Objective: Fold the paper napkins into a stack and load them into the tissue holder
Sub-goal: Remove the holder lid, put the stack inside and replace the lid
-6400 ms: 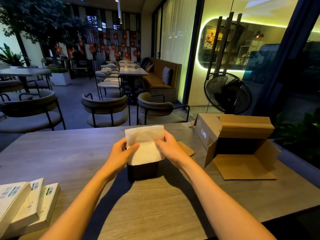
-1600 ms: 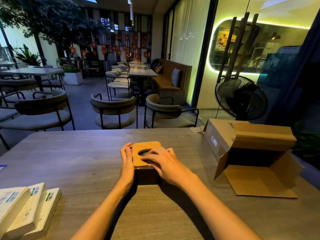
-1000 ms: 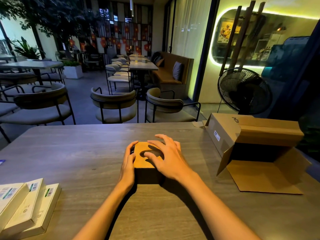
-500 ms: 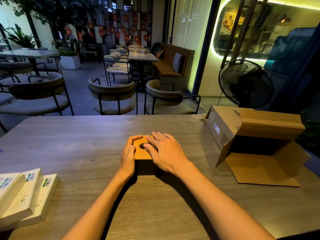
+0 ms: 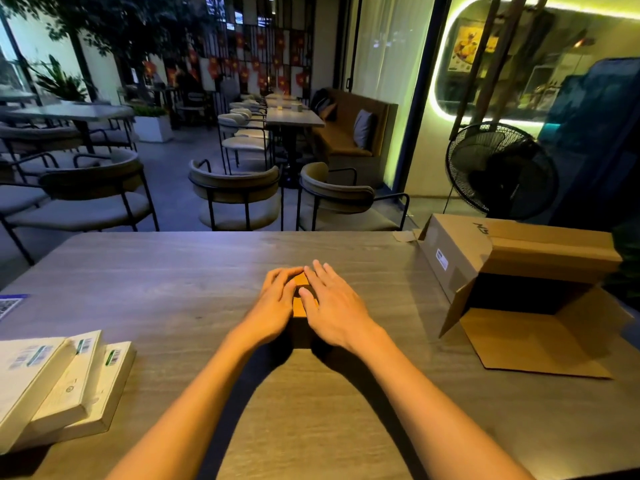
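At the middle of the wooden table (image 5: pixel 173 282), the tissue holder (image 5: pixel 300 306) is almost wholly covered by both hands; only a strip of its tan wooden lid and a dark sliver of its front wall show between them. The oval opening in the lid is hidden under the right hand (image 5: pixel 332 306), and no napkin paper can be seen at all. The left hand (image 5: pixel 275 308) lies over the holder's left side with fingers laid fairly straight across the lid's far edge; the right hand lies flat on top, fingers spread and thumb resting on the lid. Neither hand curls round anything; both press down with extended fingers. Whether the lid sits fully seated cannot be told beneath them.

At the left edge, a stack of white boxes (image 5: pixel 59 382) is cut off by the frame, and a printed card (image 5: pixel 8 304) farther back is only partly in view. On the right, an open cardboard box (image 5: pixel 512 271) lies on its side, its dark inside unreadable.

Compared with half a second ago, the left hand has moved from the holder's side onto its top, so less of the lid shows. Several seconds back, the napkin stack stood up out of the open holder; now the lid is on.
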Available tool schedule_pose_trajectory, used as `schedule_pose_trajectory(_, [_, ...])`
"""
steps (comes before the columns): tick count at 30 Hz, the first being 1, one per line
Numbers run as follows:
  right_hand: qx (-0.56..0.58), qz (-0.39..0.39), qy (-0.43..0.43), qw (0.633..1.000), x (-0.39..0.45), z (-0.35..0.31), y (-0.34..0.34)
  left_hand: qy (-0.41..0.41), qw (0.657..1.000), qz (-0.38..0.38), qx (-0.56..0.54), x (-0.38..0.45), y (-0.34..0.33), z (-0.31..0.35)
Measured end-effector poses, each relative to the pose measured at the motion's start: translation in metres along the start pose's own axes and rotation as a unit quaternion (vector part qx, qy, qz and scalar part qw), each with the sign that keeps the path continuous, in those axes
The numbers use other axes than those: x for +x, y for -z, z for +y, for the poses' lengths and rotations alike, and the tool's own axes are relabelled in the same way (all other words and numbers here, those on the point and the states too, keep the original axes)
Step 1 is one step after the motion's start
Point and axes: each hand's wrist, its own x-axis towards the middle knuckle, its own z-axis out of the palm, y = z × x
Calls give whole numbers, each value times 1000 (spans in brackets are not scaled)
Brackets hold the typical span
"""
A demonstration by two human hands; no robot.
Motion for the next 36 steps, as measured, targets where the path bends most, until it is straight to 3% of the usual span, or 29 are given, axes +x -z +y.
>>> schedule_pose_trajectory(7, [-47, -68, -3, 997, 1, -4, 17, 48, 980, -32, 189, -6, 7, 13])
schedule_pose_trajectory(9, [-49, -62, -9, 997, -2, -7, 25, 42, 981, -13, 191, -12, 9, 16])
schedule_pose_trajectory(14, [-113, 41, 30, 992, -15, -4, 46, 25, 987, 42, 151, -31, 19, 15])
schedule_pose_trajectory(20, [-168, 44, 29, 984, -13, -25, 58, 37, 989, 81, 115, -60, -6, 13])
schedule_pose_trajectory(27, [-261, -28, -174, 949, -6, -50, 43, 14, 985, 61, 161, -86, -16, 43])
schedule_pose_trajectory(31, [-204, -44, -272, 939, -6, -51, 45, 26, 974, 91, 204, -85, -25, 46])
schedule_pose_trajectory(36, [-117, -17, -311, 943, -3, -49, 43, 13, 975, 102, 198, -86, -35, 42])
